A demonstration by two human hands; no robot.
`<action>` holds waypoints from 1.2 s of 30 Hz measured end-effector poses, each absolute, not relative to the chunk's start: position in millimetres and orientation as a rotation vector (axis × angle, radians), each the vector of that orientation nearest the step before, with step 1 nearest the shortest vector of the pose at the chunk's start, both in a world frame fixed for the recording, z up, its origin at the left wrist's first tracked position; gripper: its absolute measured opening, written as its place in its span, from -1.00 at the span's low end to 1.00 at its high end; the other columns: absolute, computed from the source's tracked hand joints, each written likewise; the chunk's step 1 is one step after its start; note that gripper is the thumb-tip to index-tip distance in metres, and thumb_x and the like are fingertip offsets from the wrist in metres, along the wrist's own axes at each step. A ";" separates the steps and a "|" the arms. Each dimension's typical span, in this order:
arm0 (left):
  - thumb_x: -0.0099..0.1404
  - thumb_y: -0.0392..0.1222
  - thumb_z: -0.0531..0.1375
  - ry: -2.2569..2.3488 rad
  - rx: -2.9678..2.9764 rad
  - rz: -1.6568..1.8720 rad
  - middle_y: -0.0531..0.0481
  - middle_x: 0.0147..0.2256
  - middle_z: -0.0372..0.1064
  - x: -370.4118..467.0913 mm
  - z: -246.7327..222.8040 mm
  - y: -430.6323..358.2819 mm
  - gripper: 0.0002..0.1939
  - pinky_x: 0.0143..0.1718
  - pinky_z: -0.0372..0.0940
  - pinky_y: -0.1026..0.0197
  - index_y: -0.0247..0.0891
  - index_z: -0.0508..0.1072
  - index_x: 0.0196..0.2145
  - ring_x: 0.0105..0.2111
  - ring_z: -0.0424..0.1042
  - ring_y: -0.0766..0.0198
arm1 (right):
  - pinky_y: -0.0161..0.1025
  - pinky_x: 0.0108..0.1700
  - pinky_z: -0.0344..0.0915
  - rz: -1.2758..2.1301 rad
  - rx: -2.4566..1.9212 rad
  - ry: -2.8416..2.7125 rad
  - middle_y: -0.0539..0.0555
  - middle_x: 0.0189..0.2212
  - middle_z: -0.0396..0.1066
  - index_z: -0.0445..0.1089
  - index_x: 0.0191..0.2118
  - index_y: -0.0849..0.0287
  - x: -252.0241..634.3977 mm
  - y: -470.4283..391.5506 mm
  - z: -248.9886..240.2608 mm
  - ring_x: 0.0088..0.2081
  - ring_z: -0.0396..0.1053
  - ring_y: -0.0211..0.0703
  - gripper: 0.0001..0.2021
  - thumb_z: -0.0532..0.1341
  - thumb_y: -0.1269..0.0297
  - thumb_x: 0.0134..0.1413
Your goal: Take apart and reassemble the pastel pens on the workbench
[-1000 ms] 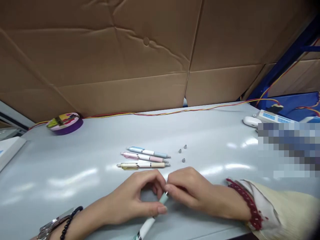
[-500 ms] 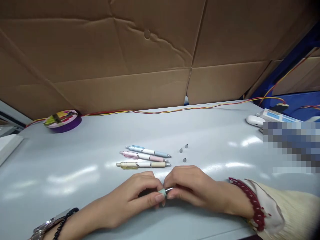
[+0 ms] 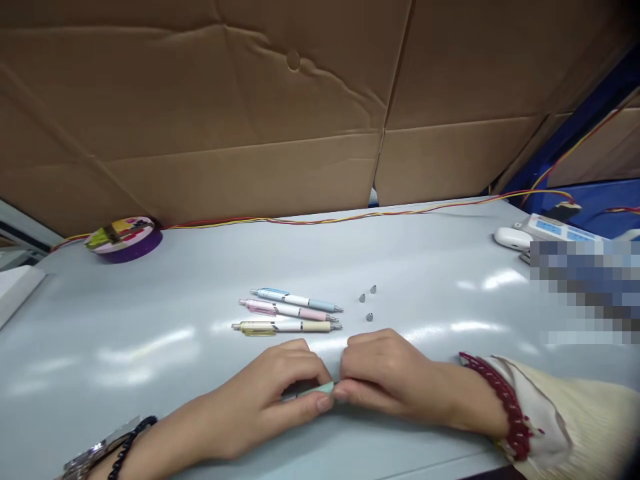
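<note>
My left hand is closed around a pen with a mint-green grip, which lies slantwise between thumb and fingers. My right hand pinches at the front end of this pen, and its fingers hide the metal tip. Beyond my hands, three pens lie side by side: a blue pen, a pink pen and a yellow pen. Each points right and has no cone over its front end. To their right sit three small silver pen tips.
A round purple box with a flowery lid stands at the back left. Red and yellow wires run along the cardboard wall. At the right are a white power strip, a white earbud case and a blurred-out area.
My right fingers have closed over the pen's silver tip, which showed before. The right hand has shifted slightly right, and more of the green grip shows. The loose pens and tips lie as before.
</note>
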State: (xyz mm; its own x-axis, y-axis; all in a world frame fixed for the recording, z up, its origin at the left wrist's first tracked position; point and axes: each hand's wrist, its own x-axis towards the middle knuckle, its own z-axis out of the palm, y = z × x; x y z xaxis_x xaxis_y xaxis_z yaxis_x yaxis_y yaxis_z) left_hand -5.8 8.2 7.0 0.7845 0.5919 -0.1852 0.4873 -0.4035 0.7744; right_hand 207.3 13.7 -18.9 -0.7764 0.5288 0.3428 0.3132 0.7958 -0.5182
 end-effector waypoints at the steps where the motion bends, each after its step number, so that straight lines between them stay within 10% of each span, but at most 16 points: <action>1: 0.39 -0.05 -0.03 0.812 2.069 0.148 0.07 -0.36 0.27 -6.2 7.1 8.1 -0.74 -0.27 0.12 0.31 -0.22 0.32 -0.33 -0.32 0.23 0.30 | -0.37 -0.51 0.06 0.594 -0.624 -2.491 -0.03 -0.64 0.23 0.25 -0.54 0.20 207.3 13.9 -19.1 -0.57 0.13 -0.32 -0.54 -0.12 0.10 0.30; 12: 0.37 0.00 -0.02 0.881 2.010 0.147 0.08 -0.37 0.24 -7.5 7.3 9.4 -0.72 -0.33 0.11 0.32 -0.22 0.29 -0.36 -0.36 0.22 0.32 | -0.38 -0.31 0.25 0.509 -0.522 -2.388 0.10 -0.36 0.41 0.37 -0.22 0.21 208.5 15.2 -11.9 -0.34 0.33 -0.27 -0.81 0.04 0.28 0.25; 24: 0.38 -0.05 -0.02 0.859 1.987 0.244 0.08 -0.39 0.28 -6.6 6.2 7.5 -0.72 -0.29 0.12 0.34 -0.23 0.35 -0.37 -0.34 0.26 0.32 | -0.39 -0.47 0.15 0.517 -0.618 -2.295 -0.03 -0.60 0.32 0.30 -0.46 0.20 207.6 15.3 -15.4 -0.55 0.19 -0.34 -0.64 -0.03 0.15 0.29; 31: 0.40 -0.05 -0.05 0.867 1.940 0.250 0.08 -0.40 0.29 -7.2 4.5 7.6 -0.69 -0.29 0.13 0.35 -0.24 0.34 -0.39 -0.35 0.27 0.33 | -0.39 -0.23 0.28 0.612 -0.455 -2.306 0.10 -0.33 0.40 0.30 -0.25 0.21 206.8 14.8 -11.2 -0.28 0.33 -0.29 -0.90 0.05 0.44 0.19; 36: 0.39 -0.03 -0.04 0.842 2.048 0.230 0.04 -0.37 0.30 -6.7 4.1 5.6 -0.70 -0.29 0.14 0.32 -0.24 0.37 -0.32 -0.34 0.25 0.29 | -0.32 -0.30 0.27 0.667 -0.562 -2.358 0.08 -0.41 0.38 0.30 -0.24 0.22 207.9 14.8 -10.4 -0.38 0.29 -0.25 -0.78 -0.01 0.23 0.25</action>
